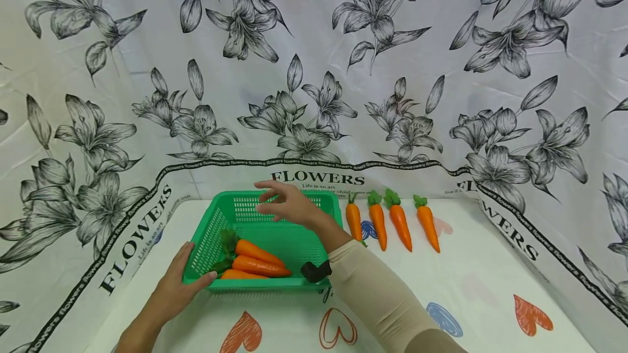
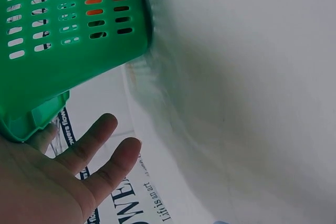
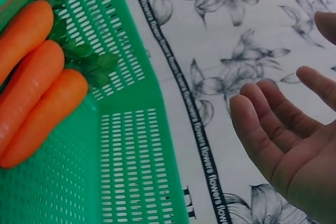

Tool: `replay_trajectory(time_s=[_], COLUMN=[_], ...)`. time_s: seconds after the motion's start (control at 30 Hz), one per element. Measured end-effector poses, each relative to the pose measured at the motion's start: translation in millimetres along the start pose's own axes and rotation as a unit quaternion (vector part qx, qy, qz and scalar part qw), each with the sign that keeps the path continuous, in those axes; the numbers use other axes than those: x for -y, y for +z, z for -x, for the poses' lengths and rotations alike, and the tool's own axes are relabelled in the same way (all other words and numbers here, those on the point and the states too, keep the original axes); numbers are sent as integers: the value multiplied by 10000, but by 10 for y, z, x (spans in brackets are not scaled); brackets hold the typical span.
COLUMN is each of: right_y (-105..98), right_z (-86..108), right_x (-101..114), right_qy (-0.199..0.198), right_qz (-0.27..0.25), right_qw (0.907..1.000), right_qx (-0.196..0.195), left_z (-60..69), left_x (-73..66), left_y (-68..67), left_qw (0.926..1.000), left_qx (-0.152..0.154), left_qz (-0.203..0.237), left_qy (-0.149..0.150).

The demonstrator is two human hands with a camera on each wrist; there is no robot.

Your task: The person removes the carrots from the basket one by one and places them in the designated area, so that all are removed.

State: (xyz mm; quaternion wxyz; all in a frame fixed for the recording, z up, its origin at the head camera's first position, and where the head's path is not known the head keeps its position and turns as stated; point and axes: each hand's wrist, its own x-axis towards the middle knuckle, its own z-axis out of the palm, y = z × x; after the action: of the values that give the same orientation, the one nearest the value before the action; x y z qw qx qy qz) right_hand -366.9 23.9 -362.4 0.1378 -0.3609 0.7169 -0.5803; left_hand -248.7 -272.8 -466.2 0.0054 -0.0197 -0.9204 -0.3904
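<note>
A green plastic basket [image 1: 267,284] with slotted walls stands on the table in the head view. Three orange carrots [image 1: 262,266] with leafy green tops lie together in its left part. My left hand [image 1: 179,279] rests against the basket's near left corner, the thumb at the front rim. In the left wrist view its other fingers [image 2: 113,169] are spread and fairly straight beside the basket wall. Over the basket's far part hovers my right hand [image 1: 289,205], its fingers loosely bent and holding nothing. The right wrist view shows that hand [image 3: 294,150] apart from the basket.
Several more carrots [image 1: 399,226] lie in a row right of the basket, tops pointing away. The white table cover [image 1: 387,287] carries printed hearts. A flower-printed cloth [image 1: 314,140] hangs behind and along both sides. A black device [image 1: 315,271] sits at my right wrist.
</note>
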Motion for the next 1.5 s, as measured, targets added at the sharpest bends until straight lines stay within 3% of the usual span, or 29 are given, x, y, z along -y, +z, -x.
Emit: replay_trajectory(time_s=[0.63, 1.07, 1.33, 1.5], right_y=[117, 188, 276, 340], right_z=[-360, -423, -427, -436], right_x=[-436, -703, -807, -867], right_qy=[988, 1521, 2128, 2199], right_qz=[193, 237, 528, 467], right_qw=[9931, 9844, 9681, 9640], right_qx=[607, 851, 1212, 1422], left_z=[-4, 1, 2, 7], left_x=[-7, -19, -30, -21], left_y=[-2, -4, 16, 6], left_qw=[9999, 9998, 9998, 9999], left_qx=[-102, -87, -57, -41], left_qz=[48, 109, 160, 126], left_qy=[99, 105, 104, 51])
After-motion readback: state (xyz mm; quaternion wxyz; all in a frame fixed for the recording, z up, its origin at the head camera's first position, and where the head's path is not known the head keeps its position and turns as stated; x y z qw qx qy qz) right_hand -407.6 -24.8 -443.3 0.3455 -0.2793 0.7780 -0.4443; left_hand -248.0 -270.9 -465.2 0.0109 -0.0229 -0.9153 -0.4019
